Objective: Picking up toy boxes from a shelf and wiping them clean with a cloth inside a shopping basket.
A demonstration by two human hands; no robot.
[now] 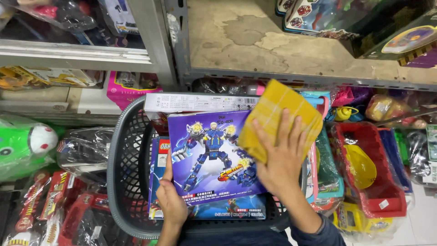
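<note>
A toy box lies atop others in the basket below the shelf; a cloth rests on its right corner.

Two hands, left and right, one yellow cloth, one grey basket, three toy boxes inside.

One head-worn view looks steeply down, close over a grey basket before shelves.
</note>
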